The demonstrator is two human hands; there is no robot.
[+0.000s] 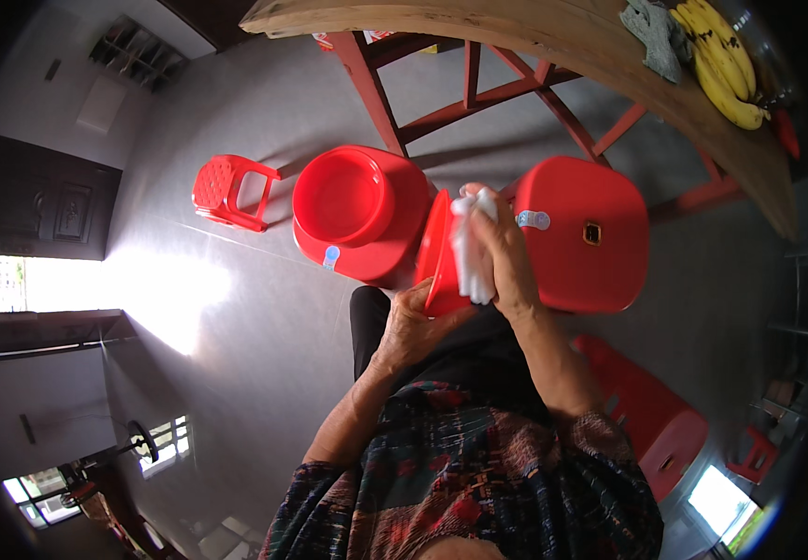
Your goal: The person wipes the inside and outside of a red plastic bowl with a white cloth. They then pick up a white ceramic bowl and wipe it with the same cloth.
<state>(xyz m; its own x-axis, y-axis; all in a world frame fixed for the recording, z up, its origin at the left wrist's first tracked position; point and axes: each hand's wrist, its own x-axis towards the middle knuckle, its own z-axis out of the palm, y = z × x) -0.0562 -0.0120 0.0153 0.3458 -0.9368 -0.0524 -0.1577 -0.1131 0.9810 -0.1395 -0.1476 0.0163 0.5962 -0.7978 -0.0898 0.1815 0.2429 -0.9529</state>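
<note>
In front of my lap a red plastic basin (435,245) is tipped up on its side. My left hand (411,324) is closed on its near rim. A white cloth (472,252) is bunched in my right hand (506,250), whose fingers wrap round it and press it to the basin's right side. Much of the basin is hidden behind the cloth and that hand. Just left of it, another red basin (340,198) sits upright on a red plastic stool (402,201). To the right stands a second red stool (590,266) with a small hole in its seat.
A small red chair (228,191) stands on the grey floor (264,308) at the left. Across the top runs a wooden table (506,26) on red legs, with bananas (723,65) and a grey cloth (654,37). Another red stool (642,420) lies beside my right arm.
</note>
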